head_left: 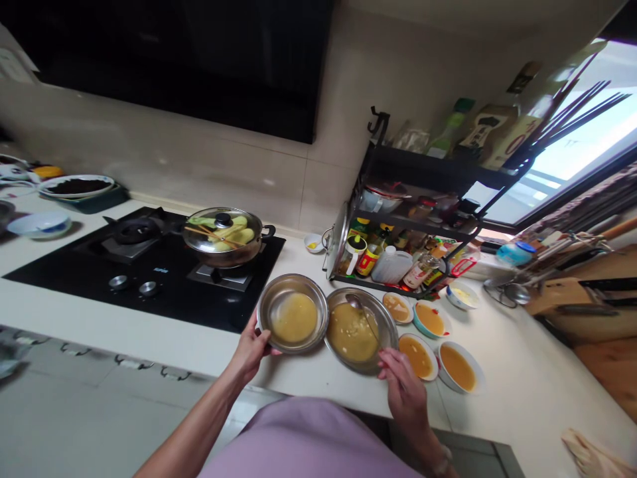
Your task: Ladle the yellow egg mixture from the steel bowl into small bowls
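Observation:
My left hand (pixel 253 345) grips the rim of a steel bowl (pixel 318 292) that holds yellowish liquid, just in front of the stove. Right beside it on the counter is a second, wider steel bowl (pixel 392 332) with similar liquid and pale bits in it. Closed around the thin handle of a metal spoon (pixel 354 302), my right hand (pixel 401 378) is at this bowl's near right edge. The spoon's head lies toward the far side of the wide bowl. Several small bowls of orange-brown liquid, among them a white bowl (pixel 478 382), stand to the right.
A glass-lidded pan (pixel 223 255) of green and yellow food sits on the black gas stove (pixel 164 302). Behind the bowls stands a black rack (pixel 423 166) of bottles and jars. Knives in a wooden block (pixel 552 295) and a cloth (pixel 594 455) are at the right.

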Demonstrator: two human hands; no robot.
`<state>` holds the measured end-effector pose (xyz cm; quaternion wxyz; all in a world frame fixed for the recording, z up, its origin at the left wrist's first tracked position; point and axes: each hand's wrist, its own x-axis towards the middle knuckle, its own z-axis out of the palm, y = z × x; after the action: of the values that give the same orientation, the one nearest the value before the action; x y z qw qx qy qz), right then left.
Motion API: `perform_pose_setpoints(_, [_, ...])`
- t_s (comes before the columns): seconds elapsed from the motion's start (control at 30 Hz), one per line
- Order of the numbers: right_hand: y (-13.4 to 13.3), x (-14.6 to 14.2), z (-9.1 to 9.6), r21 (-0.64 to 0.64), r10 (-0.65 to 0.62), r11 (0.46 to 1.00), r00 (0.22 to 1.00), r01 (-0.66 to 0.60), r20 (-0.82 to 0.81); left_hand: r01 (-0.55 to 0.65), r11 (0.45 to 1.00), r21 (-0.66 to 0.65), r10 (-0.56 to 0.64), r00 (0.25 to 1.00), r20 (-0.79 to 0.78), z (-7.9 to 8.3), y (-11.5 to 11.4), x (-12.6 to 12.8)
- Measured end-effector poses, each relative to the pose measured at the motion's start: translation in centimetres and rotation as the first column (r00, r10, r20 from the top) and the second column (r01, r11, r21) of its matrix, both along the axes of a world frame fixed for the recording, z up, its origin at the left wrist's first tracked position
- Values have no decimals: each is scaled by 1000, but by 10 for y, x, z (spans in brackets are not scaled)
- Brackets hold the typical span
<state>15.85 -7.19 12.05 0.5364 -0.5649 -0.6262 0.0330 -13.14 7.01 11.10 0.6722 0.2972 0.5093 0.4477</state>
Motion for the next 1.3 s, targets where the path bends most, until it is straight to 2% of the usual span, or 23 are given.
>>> perform_pose_setpoints(0.13, [15,-28,14,8,109,994,974,-109,-200,13,1000,-6,-13,1000,-18,3,0,3])
perform_pose_setpoints(0.27, [32,-47,4,-44,163,982,949,-181,-271,14,1000,-19,-14,1000,-14,1,-1,5])
perform_pose_setpoints(0.37, [39,-52,-10,-135,96,978,918,-158,-385,12,1000,-21,-12,1000,-8,-1,-2,5])
perform_pose_setpoints(0.43, [41,-54,-15,-198,3,973,864,-119,-504,5,1000,-25,-6,1000,-14,-1,-3,5])
perform_pose_setpoints(0.6, [44,-54,-7,-290,-158,954,687,-80,-709,-7,999,-33,6,1000,-12,1,-4,1])
perform_pose_setpoints(0.67, [43,-53,-2,-292,-171,953,662,-76,-730,-13,999,-33,13,1000,-3,2,-4,-1])
perform_pose_setpoints(0.83, [40,-52,4,-267,-139,962,719,-66,-680,-17,999,-34,18,1000,10,1,-5,-2])
perform_pose_setpoints(0.9, [39,-51,3,-265,-138,962,715,-68,-685,-11,1000,-28,11,1000,13,0,-6,-1])
perform_pose_setpoints(1.1, [40,-45,-1,-279,-217,960,558,-27,-801,-6,999,-37,7,1000,29,1,-7,0])
perform_pose_setpoints(1.3, [31,-24,6,-265,-252,963,503,46,-827,-3,1000,-30,2,1000,-12,-1,-6,1])
